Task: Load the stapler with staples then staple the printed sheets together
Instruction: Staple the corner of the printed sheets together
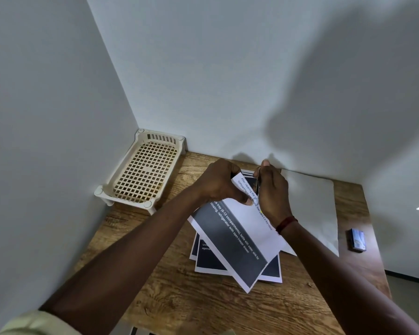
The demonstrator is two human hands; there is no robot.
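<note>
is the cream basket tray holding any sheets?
No. The cream basket tray in the corner is bare, and the printed sheets are on the table.

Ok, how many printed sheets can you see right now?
3, possibly more hidden: one held sheet lifted in the left hand, two sheets flat on the desk beneath it.

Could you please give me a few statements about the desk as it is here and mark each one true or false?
1. The right hand holds the stapler at the edge of the top sheet. True.
2. The basket holds folded papers. False: it is empty.
3. The staple box lies on the desk, right of the sheets. True.
4. The left hand rests flat on the desk. False: it pinches the top sheet.
5. More printed sheets lie under the top sheet. True.
</note>
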